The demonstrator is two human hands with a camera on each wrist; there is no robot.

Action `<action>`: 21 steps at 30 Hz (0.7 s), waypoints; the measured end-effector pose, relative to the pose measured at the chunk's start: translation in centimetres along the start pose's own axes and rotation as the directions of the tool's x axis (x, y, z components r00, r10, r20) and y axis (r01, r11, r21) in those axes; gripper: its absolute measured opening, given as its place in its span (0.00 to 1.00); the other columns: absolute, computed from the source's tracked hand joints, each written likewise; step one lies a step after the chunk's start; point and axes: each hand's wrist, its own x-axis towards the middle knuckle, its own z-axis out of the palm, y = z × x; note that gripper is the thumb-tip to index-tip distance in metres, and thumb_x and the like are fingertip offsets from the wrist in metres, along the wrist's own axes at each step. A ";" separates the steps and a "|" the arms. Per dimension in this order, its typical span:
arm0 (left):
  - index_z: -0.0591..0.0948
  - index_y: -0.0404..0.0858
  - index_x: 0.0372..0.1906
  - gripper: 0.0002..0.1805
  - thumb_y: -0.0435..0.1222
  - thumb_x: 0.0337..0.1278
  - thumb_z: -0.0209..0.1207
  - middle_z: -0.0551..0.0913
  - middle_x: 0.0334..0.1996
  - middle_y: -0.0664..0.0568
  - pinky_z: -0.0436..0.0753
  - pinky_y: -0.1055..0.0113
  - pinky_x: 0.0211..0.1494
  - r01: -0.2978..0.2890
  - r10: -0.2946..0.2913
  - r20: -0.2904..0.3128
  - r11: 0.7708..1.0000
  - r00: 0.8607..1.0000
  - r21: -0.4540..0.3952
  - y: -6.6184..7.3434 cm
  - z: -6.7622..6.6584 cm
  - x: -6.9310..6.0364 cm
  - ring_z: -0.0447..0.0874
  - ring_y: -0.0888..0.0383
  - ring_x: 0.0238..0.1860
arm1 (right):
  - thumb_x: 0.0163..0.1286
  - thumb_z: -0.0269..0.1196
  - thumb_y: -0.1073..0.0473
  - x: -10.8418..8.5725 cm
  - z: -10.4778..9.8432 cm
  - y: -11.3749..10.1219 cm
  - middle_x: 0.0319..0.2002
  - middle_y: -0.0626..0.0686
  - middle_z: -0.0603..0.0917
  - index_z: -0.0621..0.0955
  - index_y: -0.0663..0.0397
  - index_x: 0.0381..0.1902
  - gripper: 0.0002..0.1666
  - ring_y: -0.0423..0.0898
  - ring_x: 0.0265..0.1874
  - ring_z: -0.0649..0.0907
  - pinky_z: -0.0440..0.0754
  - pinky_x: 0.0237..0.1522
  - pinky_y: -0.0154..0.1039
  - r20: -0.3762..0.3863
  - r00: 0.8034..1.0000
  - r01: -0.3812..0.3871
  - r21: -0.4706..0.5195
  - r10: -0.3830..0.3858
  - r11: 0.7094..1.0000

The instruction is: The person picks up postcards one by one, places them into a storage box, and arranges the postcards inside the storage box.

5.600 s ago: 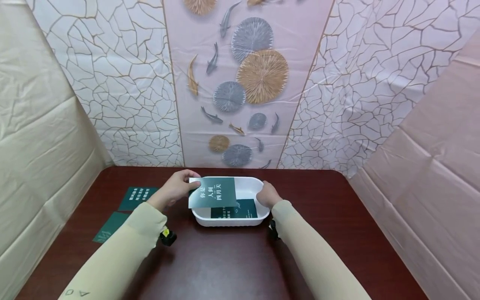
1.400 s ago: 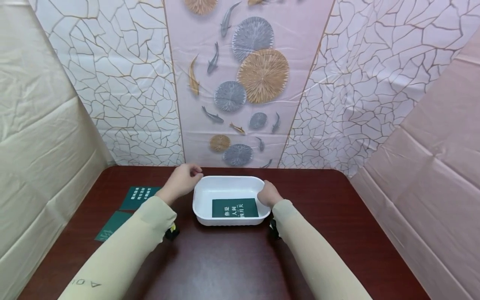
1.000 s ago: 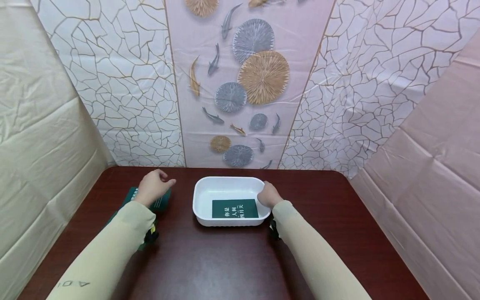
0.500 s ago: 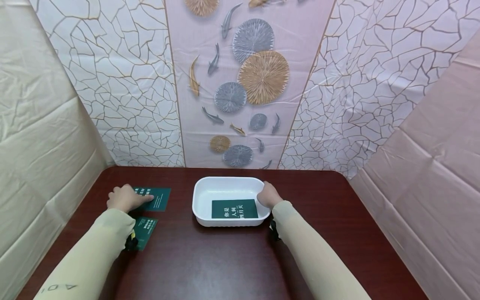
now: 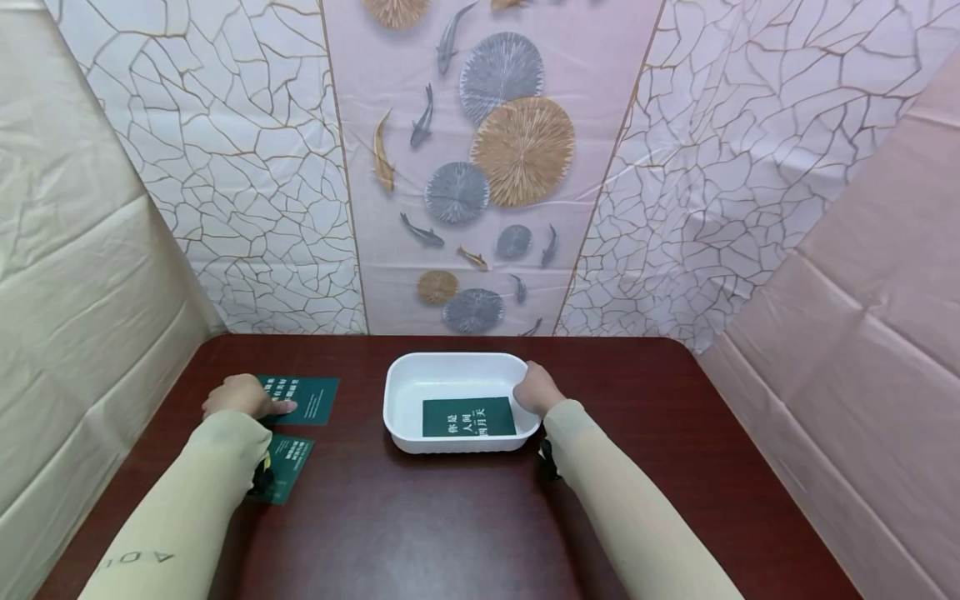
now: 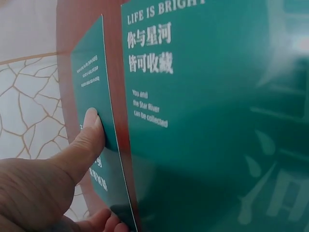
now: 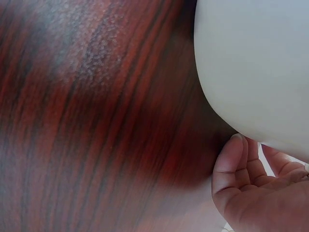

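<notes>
My left hand (image 5: 242,395) is at the left end of a dark green printed card (image 5: 318,402) lying on the table. Its thumb (image 6: 87,137) lies across the card's face in the left wrist view, with the curled fingers at the card's edge, so the hand pinches it. A second green card (image 5: 290,468) lies nearer me, partly under the left wrist. At the middle of the table is a white rounded tray (image 5: 465,447) with a green card (image 5: 450,417) inside. My right hand (image 5: 536,390) grips the tray's right end; its fingers curl at the rim in the right wrist view.
The table (image 5: 450,525) is dark red-brown with a wood grain. A patterned cloth (image 5: 300,192) hangs along its back edge, and pale cloth walls (image 5: 847,375) stand at both sides. A black wrist camera (image 5: 262,477) sits below the left hand, above the nearer card.
Earlier, my left hand held a card over the tray; that card now lies inside. The left hand has moved left to the far card on the table. My right hand has stayed on the tray.
</notes>
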 end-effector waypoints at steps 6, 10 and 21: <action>0.60 0.11 0.57 0.67 0.67 0.31 0.69 0.68 0.42 0.23 0.76 0.50 0.31 0.051 -0.051 0.032 0.999 0.998 -0.006 0.0 0.1 0.0 0.71 0.35 0.38 | 0.68 0.53 0.69 0.1 0.1 0.0 0.71 0.64 0.60 0.55 0.67 0.73 0.38 0.58 0.67 0.65 0.66 0.62 0.56 0.001 1.000 -0.001 0.006 0.001 1.000; 0.54 0.09 0.57 0.70 0.67 0.32 0.70 0.66 0.45 0.19 0.75 0.43 0.40 0.095 -0.094 0.041 0.995 0.995 -0.022 0.2 0.2 0.0 0.68 0.31 0.44 | 0.67 0.53 0.70 0.0 0.1 0.0 0.71 0.64 0.60 0.55 0.67 0.73 0.38 0.58 0.67 0.65 0.66 0.62 0.57 0.000 1.000 -0.002 0.014 0.002 1.000; 0.51 0.12 0.59 0.67 0.63 0.36 0.71 0.62 0.45 0.19 0.72 0.38 0.47 0.114 -0.112 0.020 0.988 0.993 -0.109 0.5 0.2 -0.8 0.64 0.27 0.47 | 0.67 0.51 0.71 -0.2 0.1 -0.1 0.70 0.65 0.60 0.54 0.68 0.73 0.38 0.59 0.67 0.65 0.66 0.63 0.56 -0.001 1.000 0.000 0.005 0.000 1.000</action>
